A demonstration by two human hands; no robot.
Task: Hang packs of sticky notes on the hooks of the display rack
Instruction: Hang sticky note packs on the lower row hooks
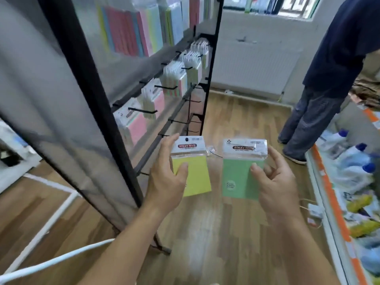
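Note:
My left hand [166,182] holds a yellow pack of sticky notes [195,173] upright, thumb on its front, fingers behind. My right hand [275,184] holds a green pack of sticky notes [239,179] the same way, thumb pressed on its front. Both packs carry a white "STICKY NOTE" header card. They hover over the floor just right of the black display rack [115,112]. The rack's middle row has black hooks [144,111] loaded with pastel packs [137,128]. Its lower row of hooks [177,121] stands bare, close to the yellow pack's top left corner.
Another person [329,75] in dark clothes stands at the right rear. A shelf with orange edging [329,182] holds bottles and goods on the right. White tubing [51,262] crosses the lower left. Wooden floor [205,233] lies below my hands.

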